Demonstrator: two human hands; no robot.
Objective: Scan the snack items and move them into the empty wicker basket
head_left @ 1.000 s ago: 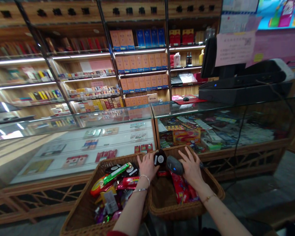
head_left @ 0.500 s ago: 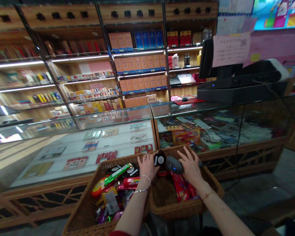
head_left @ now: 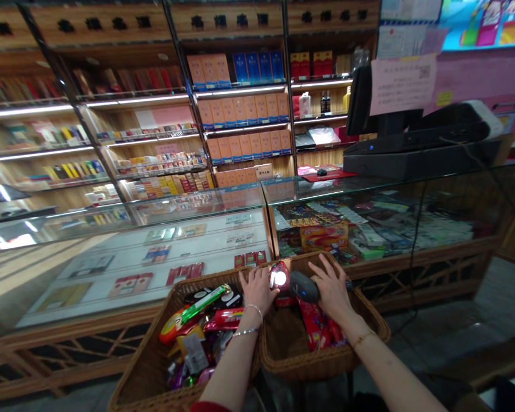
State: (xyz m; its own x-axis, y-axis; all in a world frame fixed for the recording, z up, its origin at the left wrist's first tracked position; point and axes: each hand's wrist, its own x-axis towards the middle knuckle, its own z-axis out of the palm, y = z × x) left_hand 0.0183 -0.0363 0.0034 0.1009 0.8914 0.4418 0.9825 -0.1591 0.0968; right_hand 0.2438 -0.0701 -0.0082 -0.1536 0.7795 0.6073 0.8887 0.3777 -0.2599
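Note:
My left hand (head_left: 257, 290) grips a small dark package (head_left: 278, 277) by its left side. A round white label on it glows in reddish light. In my right hand (head_left: 332, 288) is a dark grey barcode scanner (head_left: 304, 286), its head turned toward the label and close to it. Both hands are over the adjoining rims of two wicker baskets. The left basket (head_left: 133, 375) holds mixed wrapped goods, among them a green packet (head_left: 203, 303) and a red tube-shaped pack (head_left: 228, 318). Red packets (head_left: 315, 326) lie in the right basket (head_left: 309, 366).
Behind the baskets runs a glass display counter (head_left: 223, 200) with small boxes inside. A monitor (head_left: 360, 103) and dark machine stand on its right part. A black cable (head_left: 417, 252) hangs down the front. Shelves of boxed goods (head_left: 244, 111) line the back wall.
The scanner's light now falls on the package, turning its dark face red and its label bright. Both hands stay almost in place.

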